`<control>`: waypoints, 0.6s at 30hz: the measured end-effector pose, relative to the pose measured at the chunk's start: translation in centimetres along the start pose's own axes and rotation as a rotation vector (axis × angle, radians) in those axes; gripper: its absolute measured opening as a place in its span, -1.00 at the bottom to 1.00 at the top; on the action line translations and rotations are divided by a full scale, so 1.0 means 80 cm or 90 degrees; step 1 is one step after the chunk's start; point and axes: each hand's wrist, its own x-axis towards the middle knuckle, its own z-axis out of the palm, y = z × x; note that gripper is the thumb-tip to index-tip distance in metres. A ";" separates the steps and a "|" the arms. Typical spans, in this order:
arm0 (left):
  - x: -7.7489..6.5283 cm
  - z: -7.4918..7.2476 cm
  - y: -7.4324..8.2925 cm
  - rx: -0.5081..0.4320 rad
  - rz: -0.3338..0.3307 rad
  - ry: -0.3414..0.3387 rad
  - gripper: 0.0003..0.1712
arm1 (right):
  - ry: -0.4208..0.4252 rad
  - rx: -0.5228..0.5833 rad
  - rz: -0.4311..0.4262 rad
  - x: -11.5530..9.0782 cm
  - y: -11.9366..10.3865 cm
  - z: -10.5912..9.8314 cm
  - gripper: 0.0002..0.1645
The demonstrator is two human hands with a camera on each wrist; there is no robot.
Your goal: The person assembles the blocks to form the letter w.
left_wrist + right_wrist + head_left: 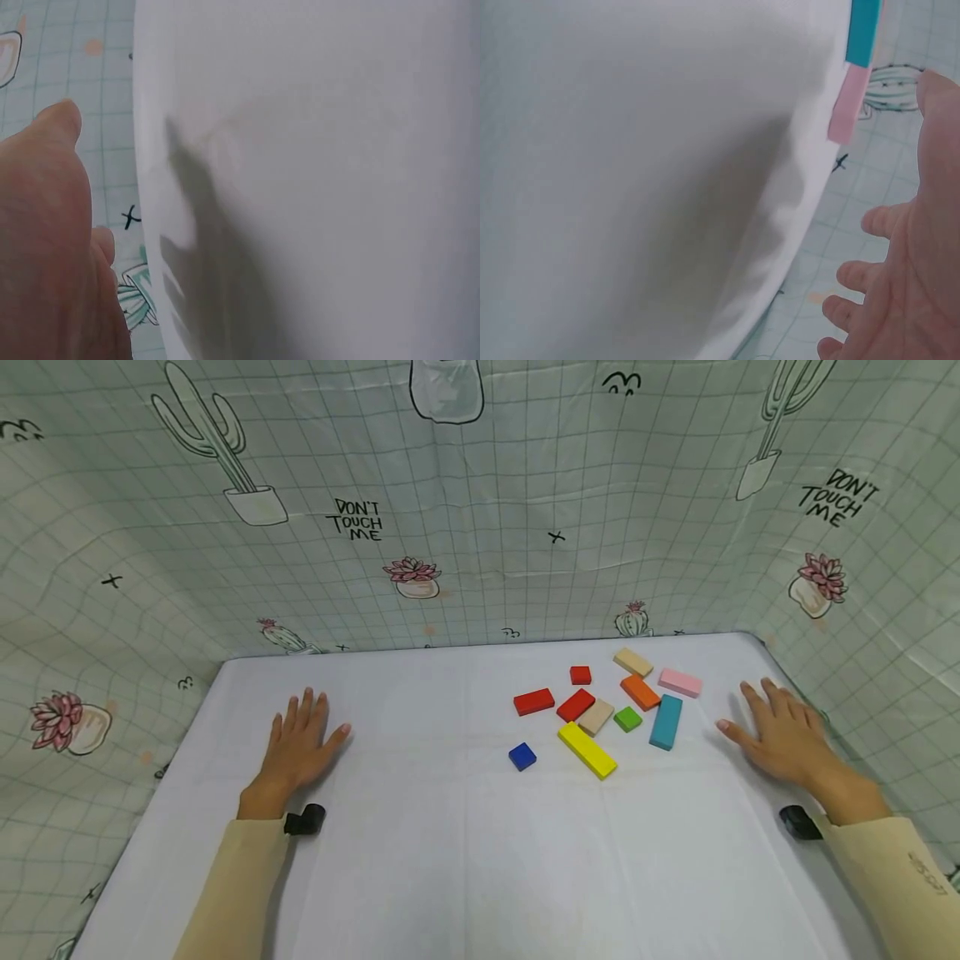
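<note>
My left hand is at the left side of the white table with fingers straight and thumb spread, holding nothing. Over on the right, my right hand is spread the same way, its palm showing in the right wrist view with nothing in it. Nearest to that hand are a pink block and a teal block. Left of these lie an orange block, a green block and a long yellow block. A small blue block sits apart, closest to the left hand.
Red blocks, including a small red block, lie at the back of the group. One beige block is between red and yellow, another beige block near the table's back edge. A printed grid cloth hangs behind and beside the white table.
</note>
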 end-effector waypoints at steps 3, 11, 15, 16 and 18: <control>0.001 0.000 0.007 0.007 0.004 0.005 0.00 | 0.014 0.002 -0.015 -0.001 -0.005 -0.001 0.10; 0.000 0.000 0.030 0.006 0.017 0.016 -0.01 | 0.033 0.004 -0.036 -0.001 -0.026 -0.004 0.09; 0.001 0.003 0.041 0.017 0.025 0.017 0.00 | 0.037 -0.001 -0.038 -0.001 -0.036 -0.005 0.10; 0.001 0.004 0.044 0.017 0.028 0.019 0.00 | 0.038 -0.002 -0.040 -0.001 -0.038 -0.005 0.09; 0.001 0.006 0.049 0.020 0.033 0.020 0.00 | 0.040 -0.006 -0.041 -0.002 -0.042 -0.004 0.09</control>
